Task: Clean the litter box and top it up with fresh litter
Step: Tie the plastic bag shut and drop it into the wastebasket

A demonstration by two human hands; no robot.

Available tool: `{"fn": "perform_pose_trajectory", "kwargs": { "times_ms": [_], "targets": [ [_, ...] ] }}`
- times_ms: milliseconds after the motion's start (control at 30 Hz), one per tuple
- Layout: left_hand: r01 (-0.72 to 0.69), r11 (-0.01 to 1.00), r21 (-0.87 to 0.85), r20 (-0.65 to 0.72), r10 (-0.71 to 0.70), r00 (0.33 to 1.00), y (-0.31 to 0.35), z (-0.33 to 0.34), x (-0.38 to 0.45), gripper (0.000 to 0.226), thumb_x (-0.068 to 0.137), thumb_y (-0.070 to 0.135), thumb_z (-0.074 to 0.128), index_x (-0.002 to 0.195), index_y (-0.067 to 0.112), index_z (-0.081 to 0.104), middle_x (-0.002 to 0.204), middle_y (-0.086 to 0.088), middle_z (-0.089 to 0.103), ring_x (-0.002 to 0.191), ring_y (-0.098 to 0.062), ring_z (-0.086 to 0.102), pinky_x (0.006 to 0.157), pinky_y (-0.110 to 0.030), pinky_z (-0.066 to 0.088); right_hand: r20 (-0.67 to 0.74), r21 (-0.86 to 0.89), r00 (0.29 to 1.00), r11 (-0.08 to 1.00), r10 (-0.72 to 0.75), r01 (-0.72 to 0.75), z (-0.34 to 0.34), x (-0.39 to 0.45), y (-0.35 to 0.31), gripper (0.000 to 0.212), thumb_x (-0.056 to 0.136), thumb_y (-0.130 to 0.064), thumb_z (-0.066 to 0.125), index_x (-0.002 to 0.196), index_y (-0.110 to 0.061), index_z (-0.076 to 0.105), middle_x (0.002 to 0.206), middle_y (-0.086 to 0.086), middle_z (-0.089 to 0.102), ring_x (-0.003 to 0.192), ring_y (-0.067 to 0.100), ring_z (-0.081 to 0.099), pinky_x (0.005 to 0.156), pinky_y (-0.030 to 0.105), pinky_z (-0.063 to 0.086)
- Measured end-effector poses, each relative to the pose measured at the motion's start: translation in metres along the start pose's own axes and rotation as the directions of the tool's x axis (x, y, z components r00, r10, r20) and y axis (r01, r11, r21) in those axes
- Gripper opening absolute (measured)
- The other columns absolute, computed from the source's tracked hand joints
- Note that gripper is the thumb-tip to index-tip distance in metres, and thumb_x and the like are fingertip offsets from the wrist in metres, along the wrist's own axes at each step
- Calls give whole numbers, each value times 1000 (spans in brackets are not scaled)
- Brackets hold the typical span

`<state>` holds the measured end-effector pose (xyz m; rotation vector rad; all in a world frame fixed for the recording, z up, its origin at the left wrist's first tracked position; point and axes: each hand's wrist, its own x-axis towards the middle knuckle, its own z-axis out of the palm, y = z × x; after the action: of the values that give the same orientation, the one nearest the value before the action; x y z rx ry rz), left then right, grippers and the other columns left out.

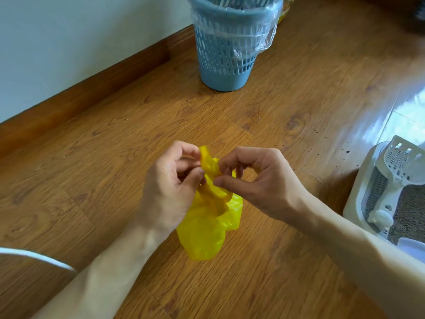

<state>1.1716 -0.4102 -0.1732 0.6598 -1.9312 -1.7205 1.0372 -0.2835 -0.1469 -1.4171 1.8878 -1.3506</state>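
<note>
A small yellow plastic bag [204, 231] hangs just above the wooden floor in the middle of the view, bulging at the bottom. My left hand [170, 187] pinches its twisted top from the left. My right hand [257, 180] pinches the same bunched top from the right, and the plastic looks knotted between them. At the right edge stands the white litter box [358, 194], with grey litter inside and a white slotted scoop [397, 166] resting on its rim.
A blue slotted waste bin [227, 47] lined with a clear plastic bag stands near the wall at the top. Dark litter grains [322, 139] are scattered on the floor left of the litter box. A wooden skirting board runs along the white wall at left.
</note>
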Motion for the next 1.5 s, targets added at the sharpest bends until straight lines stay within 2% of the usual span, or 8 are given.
{"fn": "perform_pose_trajectory", "kwargs": {
  "times_ms": [100,233,333,533,833,1033,1300,1500],
  "targets": [
    [11,1000,-24,7,-11,1000,3,1,-2,26,90,-5,66,98,12,48,67,-4,72,52,-9,58,50,-18,44,8,-66,997,995,-72,73,1,3,-4,11,78,-18,81,83,-18,71,78,-9,65,74,9,58,67,27,47],
    [-10,999,49,40,8,999,5,2,-6,37,90,3,71,110,24,47,84,-5,78,76,-37,71,68,-49,58,70,-170,994,981,-86,97,3,3,-2,13,80,-25,79,87,-26,68,108,-5,61,103,16,57,87,29,47],
    [-17,996,85,75,11,997,5,3,-7,45,91,2,69,115,29,43,84,0,77,68,-19,69,63,-38,55,79,-172,996,983,-45,58,3,2,2,12,82,-23,78,89,-25,68,119,-7,57,111,12,56,91,24,45],
    [28,997,67,177,-39,983,3,3,-6,32,88,11,72,111,24,55,83,-6,76,69,-18,66,64,-40,55,39,-53,998,997,52,-50,1,0,8,12,82,-17,77,85,-13,66,73,0,59,63,19,50,60,41,46],
    [81,994,-69,272,-59,961,-2,7,-5,31,84,40,71,94,14,59,67,-3,66,62,-15,61,58,-28,49,-26,-57,991,989,132,-133,1,-1,7,19,72,-14,85,72,-16,66,57,-13,51,53,3,41,53,13,35],
    [157,973,-170,250,-111,962,-6,6,-4,8,89,32,64,84,26,61,63,3,57,60,-11,53,55,-18,43,-17,118,975,969,221,-218,3,-3,12,25,71,-24,87,70,-15,64,63,13,55,57,12,44,51,28,40],
    [175,954,-244,120,-149,982,-13,2,-4,13,88,26,66,85,15,59,70,2,62,68,-9,59,64,-22,51,-40,64,948,947,317,-314,-1,-1,21,7,79,-17,80,79,-19,73,66,9,64,57,12,53,56,27,48],
    [164,964,-209,31,-161,986,-14,4,-1,15,89,15,73,87,12,59,73,-4,69,68,-12,62,65,-22,52,143,196,889,868,435,-456,-2,-1,16,5,87,-5,71,92,-7,70,68,13,68,57,11,62,51,23,44]
  ]
}}
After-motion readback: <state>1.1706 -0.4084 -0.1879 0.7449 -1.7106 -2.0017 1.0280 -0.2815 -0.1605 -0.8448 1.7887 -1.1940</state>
